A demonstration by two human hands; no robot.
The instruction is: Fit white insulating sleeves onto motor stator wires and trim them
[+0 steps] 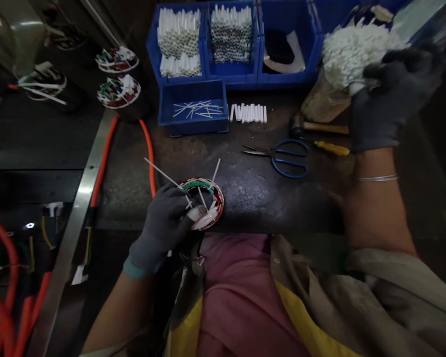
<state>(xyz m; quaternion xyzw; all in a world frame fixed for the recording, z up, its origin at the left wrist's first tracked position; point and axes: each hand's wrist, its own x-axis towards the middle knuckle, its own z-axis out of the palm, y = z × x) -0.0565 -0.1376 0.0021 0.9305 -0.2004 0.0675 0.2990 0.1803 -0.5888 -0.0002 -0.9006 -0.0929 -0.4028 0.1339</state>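
My left hand (162, 225), in a grey glove, grips the near-left rim of a round wound coil ring (208, 196) lying at the bench's front edge. Thin white sleeves stick up out of the ring. My right hand (390, 96), also gloved, is raised at the far right with its fingers closed round a bundle of white tubes (351, 52) standing in a clear bag.
Blue bins (232, 74) of white tubes line the back, a smaller blue tray (193, 106) of thin sticks in front. Short white tubes (248, 113), blue-handled scissors (282, 156), a hammer (321, 127) and a yellow-handled tool (332, 148) lie on the bench. Two more coil rings (118, 74) and orange cables (148, 148) are left.
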